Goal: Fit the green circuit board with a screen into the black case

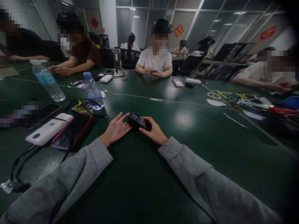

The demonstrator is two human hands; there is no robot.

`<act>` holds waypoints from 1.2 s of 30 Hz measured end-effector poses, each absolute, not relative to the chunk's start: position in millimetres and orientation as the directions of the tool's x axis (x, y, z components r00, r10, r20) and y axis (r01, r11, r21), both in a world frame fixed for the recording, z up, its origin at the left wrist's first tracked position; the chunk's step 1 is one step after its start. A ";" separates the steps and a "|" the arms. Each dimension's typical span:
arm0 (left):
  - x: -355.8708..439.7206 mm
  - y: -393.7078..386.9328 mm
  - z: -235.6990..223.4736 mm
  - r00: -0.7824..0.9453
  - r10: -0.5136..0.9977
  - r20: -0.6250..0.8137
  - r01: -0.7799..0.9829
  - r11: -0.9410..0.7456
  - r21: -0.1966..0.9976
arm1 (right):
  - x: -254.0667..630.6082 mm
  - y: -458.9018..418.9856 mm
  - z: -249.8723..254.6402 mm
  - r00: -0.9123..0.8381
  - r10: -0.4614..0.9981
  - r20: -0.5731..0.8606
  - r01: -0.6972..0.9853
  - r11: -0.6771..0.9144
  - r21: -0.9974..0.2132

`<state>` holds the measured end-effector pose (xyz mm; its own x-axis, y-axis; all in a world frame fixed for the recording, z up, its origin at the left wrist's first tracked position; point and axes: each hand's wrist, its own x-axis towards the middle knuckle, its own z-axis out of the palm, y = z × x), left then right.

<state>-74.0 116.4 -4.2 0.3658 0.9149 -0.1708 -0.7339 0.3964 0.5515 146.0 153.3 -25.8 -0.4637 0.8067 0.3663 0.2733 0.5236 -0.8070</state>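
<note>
On the left part of the green table (198, 149), a white power bank (49, 129) is placed beside a dark phone (49, 112). The power bank and a red-edged phone (80, 126) are both crossed by a black cable (72, 133). Behind them a bottle with a white cap (49, 81) is seen, then a blue-capped bottle (93, 93), near whose foot a yellowish packet (80, 109) is laid; by these things the left side is crowded. The left hand (116, 129) is held open, with fingertips set against a black device (139, 120), located centrally between the hands. Its right end is gripped by the right hand (153, 130); whether the table is touched by it cannot be told. Opposite, a person in a white shirt (154, 60) is seated. Farther right, a wrench (235, 120) is laid, well apart from the hands, near heaped cables and papers (247, 102).
</note>
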 end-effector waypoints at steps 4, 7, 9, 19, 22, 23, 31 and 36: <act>-71.2 114.5 -3.5 0.376 0.914 -0.154 -0.722 0.393 0.569 | 145.8 153.3 -25.6 -0.462 0.810 0.360 0.270 0.516 -0.813; -69.2 114.3 -2.8 0.383 0.913 -0.139 -0.715 0.388 0.581 | 146.3 154.1 -26.5 -0.450 0.820 0.353 0.296 0.510 -0.808; -68.2 114.4 -2.3 0.391 0.910 -0.138 -0.709 0.393 0.586 | 146.6 154.9 -27.5 -0.441 0.828 0.346 0.314 0.503 -0.805; -67.0 113.7 -3.3 0.472 0.873 -0.127 -0.700 0.458 0.548 | 143.9 153.3 -26.7 -0.476 0.801 0.363 0.336 0.547 -0.766; -67.5 114.9 -4.2 0.457 0.880 -0.127 -0.701 0.445 0.557 | 143.3 152.6 -27.8 -0.469 0.790 0.394 0.379 0.583 -0.718; -67.6 115.2 -4.4 0.456 0.880 -0.131 -0.698 0.445 0.561 | 143.1 152.3 -28.1 -0.466 0.788 0.402 0.387 0.590 -0.708; -70.4 116.4 -6.8 0.458 0.879 -0.134 -0.697 0.449 0.559 | 145.4 147.9 -20.0 -0.304 0.793 0.528 0.393 0.610 -0.688; -73.1 116.7 -7.0 0.445 0.877 -0.178 -0.701 0.466 0.540 | 168.0 163.0 -22.5 -0.109 0.767 0.632 0.482 0.597 -0.641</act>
